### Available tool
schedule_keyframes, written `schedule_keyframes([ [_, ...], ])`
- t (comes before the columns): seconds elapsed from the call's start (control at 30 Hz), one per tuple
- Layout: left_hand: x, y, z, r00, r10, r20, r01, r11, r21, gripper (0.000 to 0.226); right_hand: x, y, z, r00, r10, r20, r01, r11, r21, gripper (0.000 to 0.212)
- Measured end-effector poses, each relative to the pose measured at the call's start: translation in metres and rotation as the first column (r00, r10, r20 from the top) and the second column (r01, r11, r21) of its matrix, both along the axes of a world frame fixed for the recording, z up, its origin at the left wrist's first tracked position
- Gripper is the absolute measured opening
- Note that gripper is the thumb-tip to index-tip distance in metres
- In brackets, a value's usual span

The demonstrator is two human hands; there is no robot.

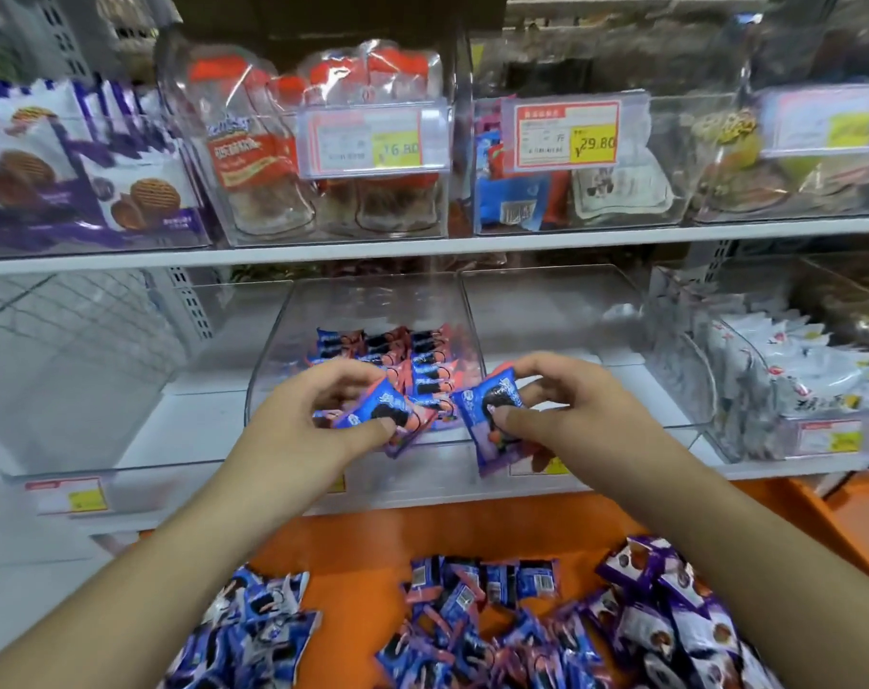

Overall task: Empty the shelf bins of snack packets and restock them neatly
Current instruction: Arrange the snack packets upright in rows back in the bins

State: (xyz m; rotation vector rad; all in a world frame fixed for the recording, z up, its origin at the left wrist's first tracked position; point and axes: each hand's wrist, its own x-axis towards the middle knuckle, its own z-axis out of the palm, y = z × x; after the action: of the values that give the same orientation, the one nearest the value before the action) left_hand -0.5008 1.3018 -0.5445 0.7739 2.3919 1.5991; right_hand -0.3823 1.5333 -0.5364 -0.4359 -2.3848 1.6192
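My left hand grips a blue and pink snack packet at the front lip of a clear shelf bin. Rows of the same packets stand in the middle of that bin. My right hand pinches another blue and pink packet just right of the bin's front. To the right, a second clear bin holds no packets that I can see. Loose blue packets lie heaped on the orange surface below my arms.
White packets fill a bin at the right. The upper shelf carries bins with purple biscuit bags, red-labelled bags and mixed packets. Purple packets lie at the lower right. Price tags hang along the shelf fronts.
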Motion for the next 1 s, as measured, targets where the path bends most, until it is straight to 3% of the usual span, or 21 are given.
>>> schedule_keyframes([
  [0.13,-0.033,0.034,-0.007,1.0,0.027,-0.001,-0.027,1.0,-0.009,0.03,-0.004,0.009,-0.005,1.0,-0.016,-0.002,0.016,1.0,-0.001,0.018],
  [0.37,-0.078,0.075,-0.05,0.993,-0.116,0.03,0.119,0.927,-0.355,0.03,-0.008,0.027,-0.018,0.997,-0.073,0.011,0.072,0.997,0.01,0.023],
  [0.6,-0.089,0.09,-0.059,0.979,-0.152,-0.139,0.05,0.83,-0.555,0.022,-0.011,0.031,-0.021,0.998,-0.063,0.012,0.062,0.998,0.011,0.02],
  [0.83,-0.088,0.096,-0.061,0.958,-0.163,-0.238,-0.002,0.821,-0.571,0.024,-0.013,0.025,-0.021,0.998,-0.065,0.021,0.064,0.997,0.051,0.021],
  [1.0,-0.088,0.094,-0.062,0.959,-0.162,-0.231,-0.003,0.813,-0.583,0.027,-0.014,0.022,-0.023,0.996,-0.081,0.044,0.079,0.996,0.044,0.025],
])
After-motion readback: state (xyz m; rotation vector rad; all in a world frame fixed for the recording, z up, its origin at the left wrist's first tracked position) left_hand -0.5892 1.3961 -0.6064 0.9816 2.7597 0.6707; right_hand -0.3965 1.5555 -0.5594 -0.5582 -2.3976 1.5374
